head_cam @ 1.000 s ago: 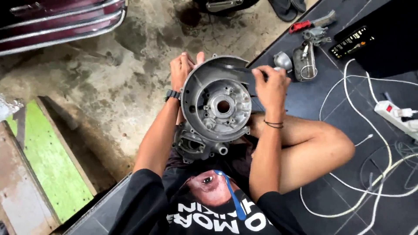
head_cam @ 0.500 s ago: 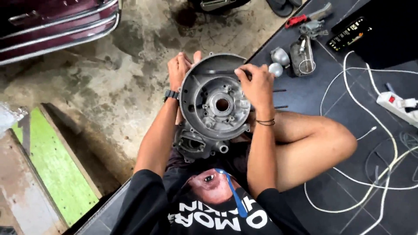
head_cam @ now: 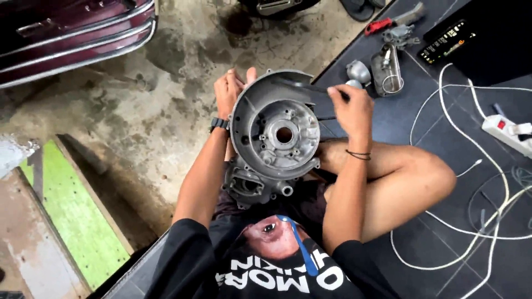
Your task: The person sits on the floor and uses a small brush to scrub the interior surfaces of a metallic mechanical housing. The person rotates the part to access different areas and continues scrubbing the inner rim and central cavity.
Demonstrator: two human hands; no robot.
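The left hand [head_cam: 230, 91] grips the far left edge of a grey metal engine casing [head_cam: 275, 133], with the fingers closed around its rim. The right hand [head_cam: 349, 108] is at the upper right edge of the casing; its fingers are pinched together on something small, but what it is cannot be told. The casing stands between the two hands and rests on the person's lap, its round open side facing up to the camera. Just beyond the right hand, small metal parts [head_cam: 382, 69] lie on a dark mat [head_cam: 421, 116]. Farther right are a flat black device [head_cam: 448, 40] with coloured marks, white cables [head_cam: 471, 166] and a white power strip [head_cam: 507, 133]. At the left lies a green board [head_cam: 72, 216].
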